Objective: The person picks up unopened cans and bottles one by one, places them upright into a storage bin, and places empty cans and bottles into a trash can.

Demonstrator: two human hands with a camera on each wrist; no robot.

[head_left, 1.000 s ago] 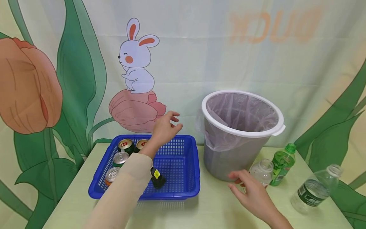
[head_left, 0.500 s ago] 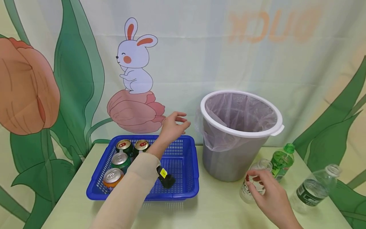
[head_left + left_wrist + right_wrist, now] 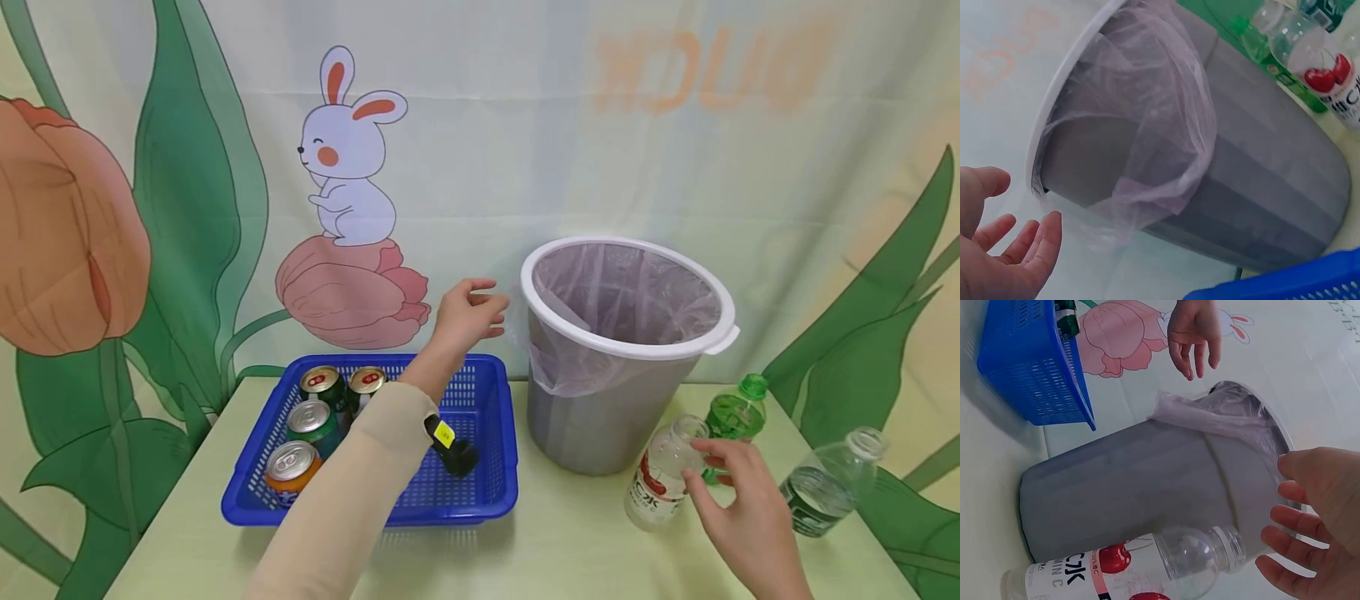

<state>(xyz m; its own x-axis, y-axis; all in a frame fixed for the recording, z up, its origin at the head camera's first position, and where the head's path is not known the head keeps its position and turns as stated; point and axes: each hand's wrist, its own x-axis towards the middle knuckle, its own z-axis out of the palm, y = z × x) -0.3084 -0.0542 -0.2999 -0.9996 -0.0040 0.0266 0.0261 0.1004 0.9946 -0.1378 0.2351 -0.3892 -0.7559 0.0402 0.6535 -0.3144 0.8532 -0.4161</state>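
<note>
The right hand (image 3: 750,512) hovers, fingers spread, beside a clear, round-shouldered plastic bottle (image 3: 657,483) standing near a tapered grey bin (image 3: 600,429); the left hand (image 3: 467,321), fingers loosely parted, hangs by the bin's crinkled translucent liner (image 3: 577,371).

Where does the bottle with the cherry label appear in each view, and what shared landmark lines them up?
Head: cherry-label bottle right of center, low, between the grey bin and the right hand.
Left wrist: upper right, partly cut off by the right edge.
Right wrist: along the bottom, left of center, appearing sideways with its neck toward the right.
Shared landmark: the grey bin, visible in all three.
</note>
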